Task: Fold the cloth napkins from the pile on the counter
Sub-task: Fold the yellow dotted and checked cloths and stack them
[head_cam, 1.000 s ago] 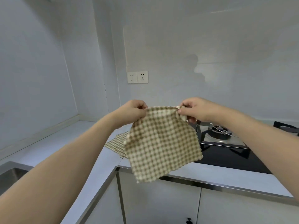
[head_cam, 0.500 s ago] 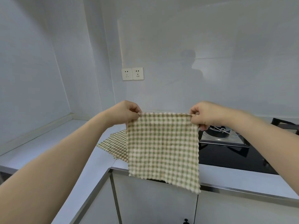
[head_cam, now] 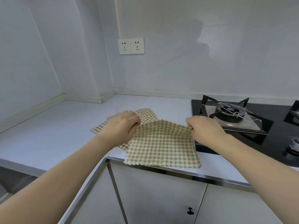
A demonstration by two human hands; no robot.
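A beige-and-white checked napkin (head_cam: 161,146) lies spread on the pale counter (head_cam: 56,135), its near scalloped edge reaching the counter's front lip. My left hand (head_cam: 123,125) pinches its far left corner. My right hand (head_cam: 203,128) pinches its far right corner, and both corners are slightly raised. Behind my left hand, a pile of the same checked napkins (head_cam: 145,115) lies flat on the counter, partly hidden by the hand and by the held napkin.
A black gas hob (head_cam: 252,126) with a steel burner (head_cam: 231,112) sits right beside the napkin. A double wall socket (head_cam: 131,46) is on the back wall. White cabinet doors (head_cam: 158,196) hang below the counter, and a sink edge (head_cam: 9,175) shows at far left.
The napkin hung in the air from both hands; now it has come down and lies on the counter, with both hands lowered and still pinching its far corners.
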